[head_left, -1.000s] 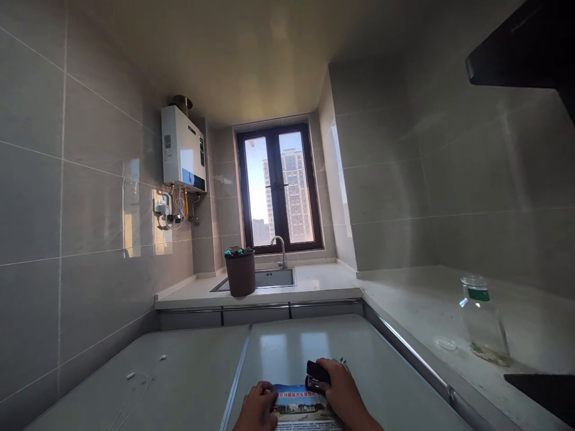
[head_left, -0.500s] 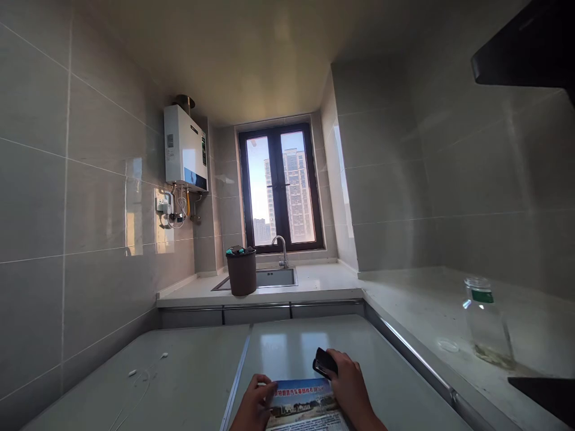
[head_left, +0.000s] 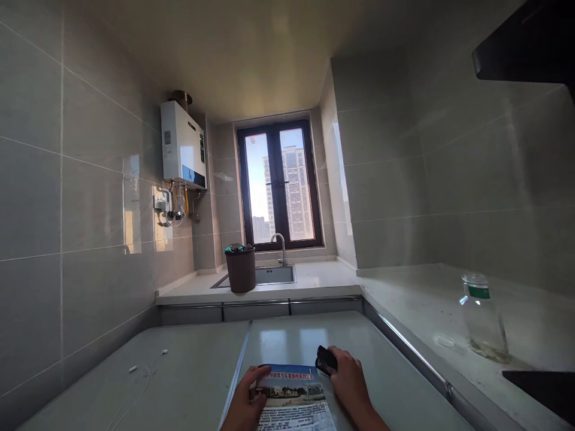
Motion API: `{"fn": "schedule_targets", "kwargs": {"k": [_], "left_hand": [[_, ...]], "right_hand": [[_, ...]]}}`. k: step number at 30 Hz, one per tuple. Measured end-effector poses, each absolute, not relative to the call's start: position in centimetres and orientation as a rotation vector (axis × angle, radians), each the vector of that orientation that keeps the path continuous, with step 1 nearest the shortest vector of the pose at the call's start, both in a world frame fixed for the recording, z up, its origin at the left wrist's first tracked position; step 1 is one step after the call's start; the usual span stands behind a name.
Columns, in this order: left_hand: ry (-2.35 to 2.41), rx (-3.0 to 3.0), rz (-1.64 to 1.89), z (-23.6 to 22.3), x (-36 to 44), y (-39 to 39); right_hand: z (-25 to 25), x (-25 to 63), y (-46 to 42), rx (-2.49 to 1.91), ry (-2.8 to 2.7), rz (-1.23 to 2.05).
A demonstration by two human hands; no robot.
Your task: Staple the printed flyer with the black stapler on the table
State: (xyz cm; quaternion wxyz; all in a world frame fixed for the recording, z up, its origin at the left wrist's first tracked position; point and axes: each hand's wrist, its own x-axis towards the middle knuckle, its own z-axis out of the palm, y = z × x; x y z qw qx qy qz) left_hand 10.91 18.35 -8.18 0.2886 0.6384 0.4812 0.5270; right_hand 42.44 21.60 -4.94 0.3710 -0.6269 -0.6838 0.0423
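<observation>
A printed leaflet (head_left: 294,398) with a blue sky picture, red lettering and small text lies low in view over the table (head_left: 278,335). My left hand (head_left: 245,398) grips its left edge, thumb on top. In my right hand (head_left: 353,383) is a small black stapler (head_left: 326,360), its front end pointing up and left, just beyond the leaflet's upper right corner. A narrow gap shows between the right hand and the sheet. The lower parts of both hands and of the leaflet run out of the frame.
White wired earphones (head_left: 142,377) lie on the table's left half. To the right, a glass jar (head_left: 485,323) and a clear lid (head_left: 444,341) stand on the counter. A brown bin (head_left: 240,270) stands at the sink (head_left: 278,275), beneath the window.
The leaflet has shifted left and slightly up with my left hand. It now lies apart from my right hand, which still holds the stapler in nearly the same place.
</observation>
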Motion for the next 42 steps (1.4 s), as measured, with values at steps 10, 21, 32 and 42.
{"fn": "schedule_targets", "kwargs": {"k": [10, 21, 32, 42], "left_hand": [[1.050, 1.519, 1.462, -6.4, 10.8, 18.0], [1.150, 1.459, 1.546, -5.3, 11.1, 17.4], [1.150, 1.434, 1.547, -5.5, 11.0, 17.4], [1.142, 1.408, 1.593, -5.5, 11.3, 17.0]], "right_hand": [[-4.5, 42.3, 20.8, -1.631, -1.795, 0.104], [-3.7, 41.8, 20.0, -1.599, -1.887, 0.143], [-3.3, 41.2, 19.7, -1.502, -1.928, 0.237], [-3.4, 40.7, 18.9, -1.461, -2.021, 0.167]]}}
